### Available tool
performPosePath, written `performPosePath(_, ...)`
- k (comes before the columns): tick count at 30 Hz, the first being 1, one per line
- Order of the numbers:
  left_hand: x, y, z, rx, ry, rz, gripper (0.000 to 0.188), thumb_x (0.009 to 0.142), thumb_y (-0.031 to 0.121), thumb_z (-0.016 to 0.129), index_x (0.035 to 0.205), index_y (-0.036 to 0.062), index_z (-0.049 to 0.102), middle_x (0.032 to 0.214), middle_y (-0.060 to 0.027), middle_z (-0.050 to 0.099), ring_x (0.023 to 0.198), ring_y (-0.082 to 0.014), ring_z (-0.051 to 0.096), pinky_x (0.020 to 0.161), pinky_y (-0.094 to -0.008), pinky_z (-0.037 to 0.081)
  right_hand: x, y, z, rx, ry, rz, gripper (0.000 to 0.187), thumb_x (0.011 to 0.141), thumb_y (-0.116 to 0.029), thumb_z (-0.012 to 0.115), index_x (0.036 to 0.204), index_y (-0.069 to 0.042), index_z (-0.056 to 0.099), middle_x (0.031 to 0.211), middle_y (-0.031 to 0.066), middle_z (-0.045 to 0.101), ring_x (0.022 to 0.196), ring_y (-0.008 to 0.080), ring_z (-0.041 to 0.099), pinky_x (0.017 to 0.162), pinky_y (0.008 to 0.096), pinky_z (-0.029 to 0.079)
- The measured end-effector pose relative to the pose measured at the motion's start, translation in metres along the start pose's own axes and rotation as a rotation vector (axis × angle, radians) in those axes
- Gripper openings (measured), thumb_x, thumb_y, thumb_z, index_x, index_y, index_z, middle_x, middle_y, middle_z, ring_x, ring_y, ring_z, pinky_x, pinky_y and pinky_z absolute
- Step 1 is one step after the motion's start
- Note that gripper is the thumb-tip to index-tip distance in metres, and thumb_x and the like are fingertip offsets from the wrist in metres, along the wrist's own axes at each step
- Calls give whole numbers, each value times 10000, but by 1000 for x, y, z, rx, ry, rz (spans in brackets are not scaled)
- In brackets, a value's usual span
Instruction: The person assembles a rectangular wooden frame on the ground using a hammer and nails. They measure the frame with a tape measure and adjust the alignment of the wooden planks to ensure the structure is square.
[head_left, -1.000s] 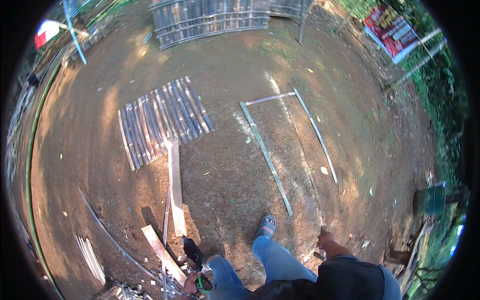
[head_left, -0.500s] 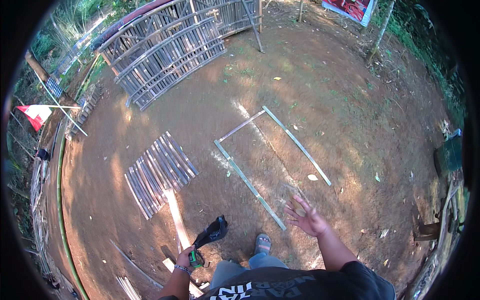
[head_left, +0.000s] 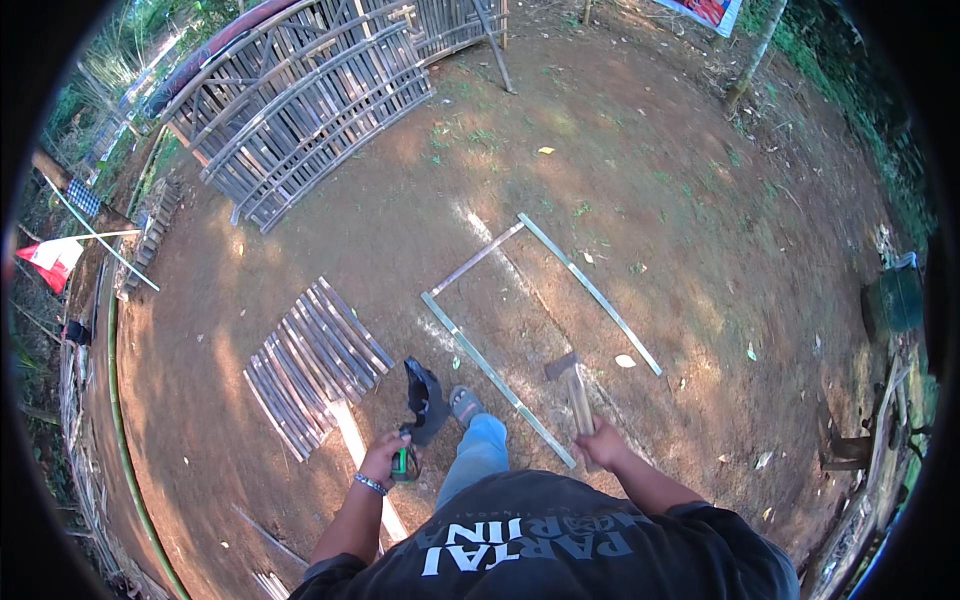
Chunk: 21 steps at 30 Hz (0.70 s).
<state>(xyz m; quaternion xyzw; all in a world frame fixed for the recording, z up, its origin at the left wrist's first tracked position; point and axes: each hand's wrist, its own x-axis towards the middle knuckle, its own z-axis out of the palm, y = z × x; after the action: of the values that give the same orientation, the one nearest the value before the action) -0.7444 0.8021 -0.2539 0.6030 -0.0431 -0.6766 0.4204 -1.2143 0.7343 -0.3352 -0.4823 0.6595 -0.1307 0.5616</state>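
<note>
Seen from above, a person in a black shirt with pale lettering on it stands on bare brown earth dappled with sunlight. The left hand, a bracelet at its wrist, is closed around a compact green-and-black tool shaped like a tape measure. A limp black item appears to hang from the same hand; its material is hard to make out. The right hand grips the lower part of a wooden handle — its dark, blocky head points away from the body, over the ground between two long bamboo strips.

Those strips, the left one and the right one, run roughly parallel, joined at the far end by a shorter brownish strip to make a three-sided shape that opens toward the person. The right hand is just beside the near end of the left strip. A pale line crosses the soil inside the shape.

To the left, brown slats lie side by side in a slanting row, with a pale plank reaching from them toward the person. One foot in a sandal shows beside the black item. Farther off, slatted bamboo panels stand at the upper left; a red-and-white flag hangs at the left edge — and a green container sits at the right.
</note>
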Motion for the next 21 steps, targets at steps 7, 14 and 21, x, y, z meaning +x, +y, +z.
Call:
performPosePath(7, 49, 49, -29, 246, -77, -312, 260, 880, 187, 735, 1009, 1, 607, 842, -110, 681, 737, -243, 709, 658, -375, 580, 3, -117, -29, -548, -206, 248, 522, 792, -406, 758, 1164, -58, 648, 1060, 220, 702, 993, 367, 694, 881, 427, 539)
performPosePath(14, 102, 104, 34, 482, -204, -188, 324, 894, 186, 713, 1096, -42, 604, 948, -102, 687, 861, -210, 724, 766, -319, 566, 92, -165, -66, -394, -172, 158, 433, 821, -338, 764, 1157, -87, 653, 1036, 195, 712, 989, 364, 689, 875, 430, 535)
performPosePath(21, 194, 106, 100, 561, -212, -211, 752, 857, 304, 760, 1386, -133, 452, 1181, -166, 660, 1058, -207, 628, 894, -306, 501, 193, -214, -132, -297, -435, 75, 257, 924, -287, 634, 1083, -86, 652, 993, 178, 706, 929, 340, 674, 833, 423, 508)
